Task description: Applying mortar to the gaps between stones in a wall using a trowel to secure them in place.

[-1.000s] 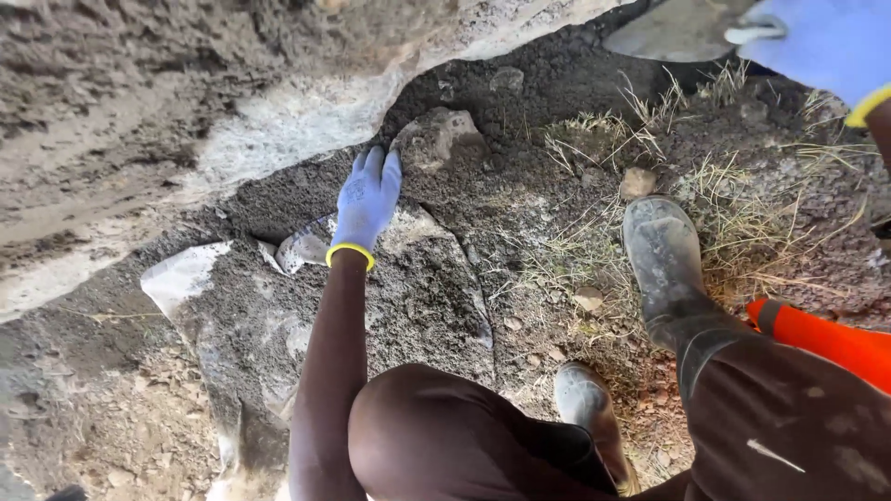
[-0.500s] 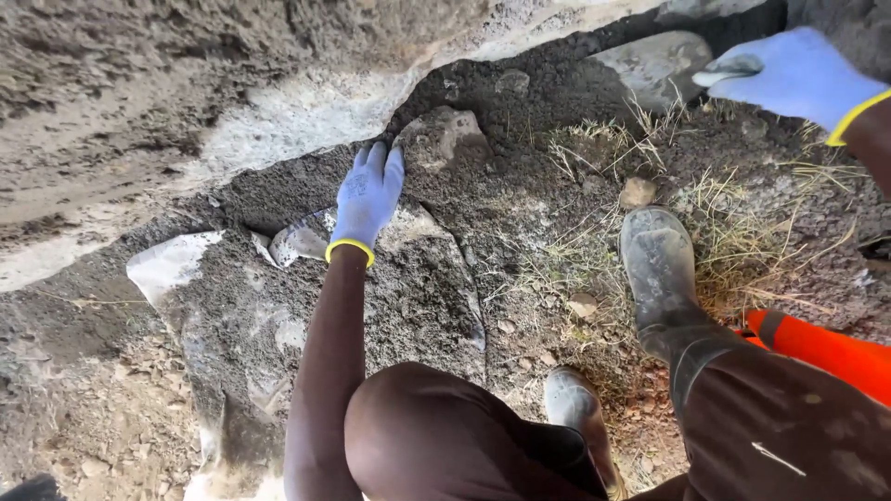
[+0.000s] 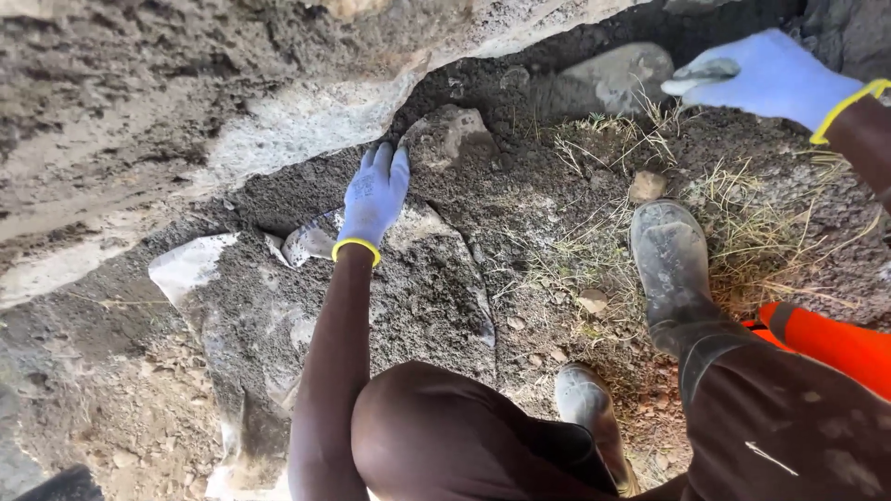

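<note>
Pressing flat on gritty mortar (image 3: 445,199), the left hand (image 3: 374,197) keeps its fingers together, one stone (image 3: 444,135) just beyond them. The right hand (image 3: 766,76) pinches one trowel (image 3: 698,74), another stone (image 3: 608,79) beside it. Two boots show.

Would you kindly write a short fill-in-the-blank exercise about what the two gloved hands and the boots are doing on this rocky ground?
1. Both hands wear pale blue gloves with ____ cuffs.
2. The left hand lies flat on grey soil beside a small ____.
3. The right hand reaches toward the larger stone at the ____ right of the view.
4. The muddy boot stands among dry ____.

Missing words: yellow; stone; upper; grass
</note>
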